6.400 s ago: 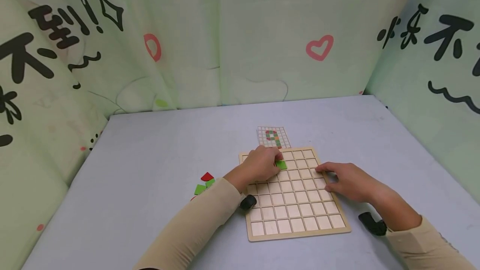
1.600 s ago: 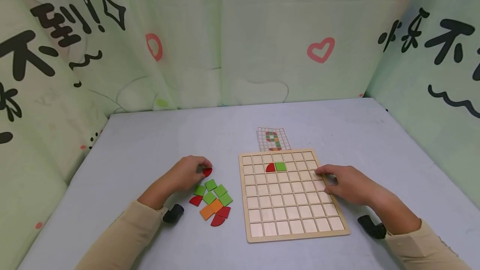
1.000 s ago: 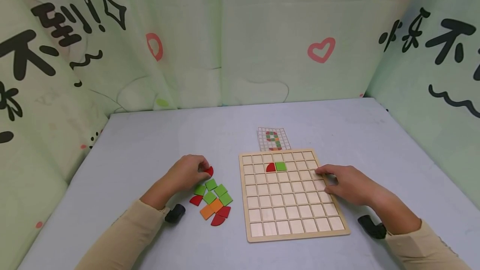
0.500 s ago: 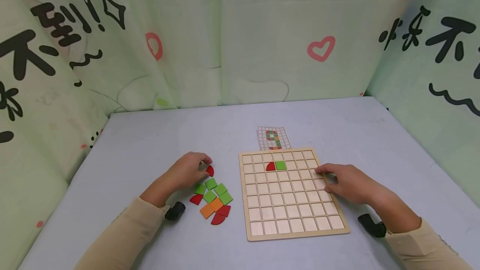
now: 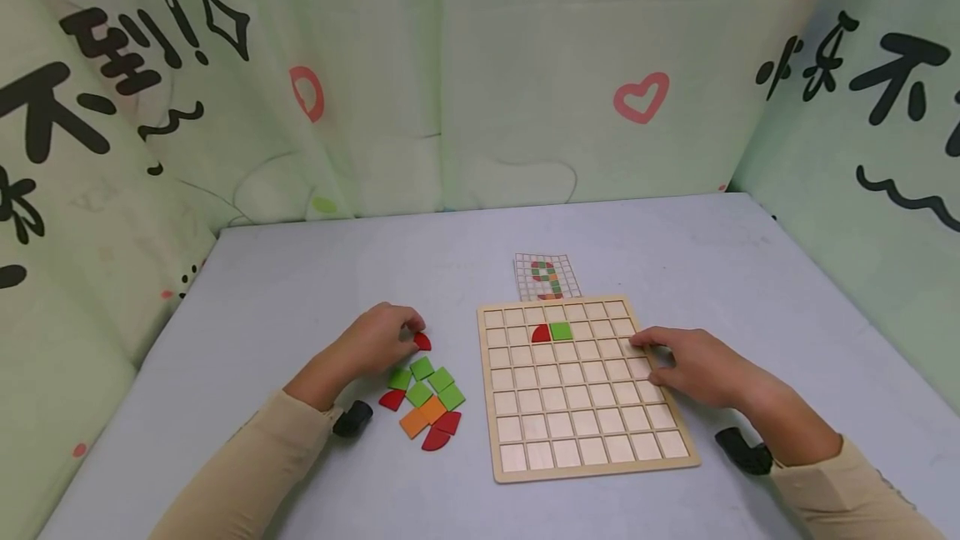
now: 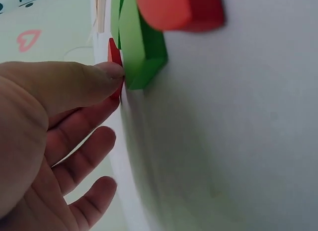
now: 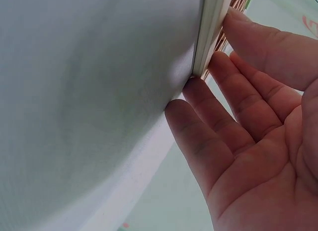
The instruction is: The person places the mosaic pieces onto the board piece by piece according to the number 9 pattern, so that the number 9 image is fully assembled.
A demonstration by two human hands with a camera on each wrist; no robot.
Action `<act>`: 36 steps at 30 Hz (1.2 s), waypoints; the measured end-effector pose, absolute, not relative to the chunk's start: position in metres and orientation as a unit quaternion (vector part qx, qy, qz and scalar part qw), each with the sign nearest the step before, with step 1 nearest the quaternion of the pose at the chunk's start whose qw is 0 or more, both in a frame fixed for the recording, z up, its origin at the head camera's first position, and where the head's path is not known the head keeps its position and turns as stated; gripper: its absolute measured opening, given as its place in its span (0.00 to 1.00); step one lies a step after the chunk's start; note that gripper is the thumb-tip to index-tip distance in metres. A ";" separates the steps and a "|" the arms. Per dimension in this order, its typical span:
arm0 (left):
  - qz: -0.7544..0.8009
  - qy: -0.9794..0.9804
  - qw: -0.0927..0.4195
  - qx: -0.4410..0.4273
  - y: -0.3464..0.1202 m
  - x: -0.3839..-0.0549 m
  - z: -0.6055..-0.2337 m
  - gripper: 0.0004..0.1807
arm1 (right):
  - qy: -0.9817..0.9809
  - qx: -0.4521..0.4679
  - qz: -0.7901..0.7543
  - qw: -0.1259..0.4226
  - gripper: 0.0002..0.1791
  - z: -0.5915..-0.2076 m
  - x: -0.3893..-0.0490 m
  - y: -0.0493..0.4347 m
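Note:
In the head view my left hand (image 5: pixel 372 340) is left of the wooden grid board (image 5: pixel 596 468), just beyond a cluster of loose tiles. Its thumb and forefinger pinch a red quarter-circle tile (image 5: pixel 423 342); the left wrist view shows that red tile (image 6: pixel 115 48) thin and edge-on, partly hidden by the thumb. My right hand (image 5: pixel 701 367) rests at the board's right edge, with thumb and fingertips touching the frame and the fingers loosely extended. Side by side in the grid's second row lie another red quarter-circle tile (image 5: pixel 541 333) and a green square tile (image 5: pixel 561 331).
The loose cluster holds several green squares (image 5: pixel 422 368), orange squares (image 5: pixel 413 422) and red quarter-circles (image 5: pixel 436 439). Behind the board lies a printed grid card (image 5: pixel 523 277) with a coloured pattern. A pale printed curtain (image 5: pixel 510 48) surrounds the table.
Earlier my left hand was over the board at the green square; now it is at the left with a red tile. Within the last second that tile has turned between the fingers. My right hand stays put.

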State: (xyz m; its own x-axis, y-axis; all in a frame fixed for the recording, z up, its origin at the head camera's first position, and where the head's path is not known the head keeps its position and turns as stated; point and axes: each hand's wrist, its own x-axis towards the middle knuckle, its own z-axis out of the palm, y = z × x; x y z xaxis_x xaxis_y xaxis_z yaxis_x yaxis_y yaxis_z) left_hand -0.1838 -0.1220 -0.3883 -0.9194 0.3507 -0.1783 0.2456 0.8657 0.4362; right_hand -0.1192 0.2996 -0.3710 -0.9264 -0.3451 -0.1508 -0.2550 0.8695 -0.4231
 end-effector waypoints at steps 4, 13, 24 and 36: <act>0.181 0.963 0.114 0.163 -0.121 -0.184 -0.388 0.13 | 0.960 -0.157 -0.203 0.111 0.26 -0.371 -0.119 0.300; 0.161 0.968 0.082 0.175 -0.117 -0.182 -0.385 0.13 | 0.960 -0.159 -0.204 0.110 0.26 -0.370 -0.118 0.298; 0.164 0.965 0.067 0.195 -0.102 -0.182 -0.373 0.12 | 0.961 -0.155 -0.202 0.110 0.26 -0.370 -0.118 0.299; 0.171 0.956 0.060 0.229 -0.084 -0.185 -0.366 0.12 | 0.961 -0.154 -0.203 0.111 0.26 -0.371 -0.119 0.299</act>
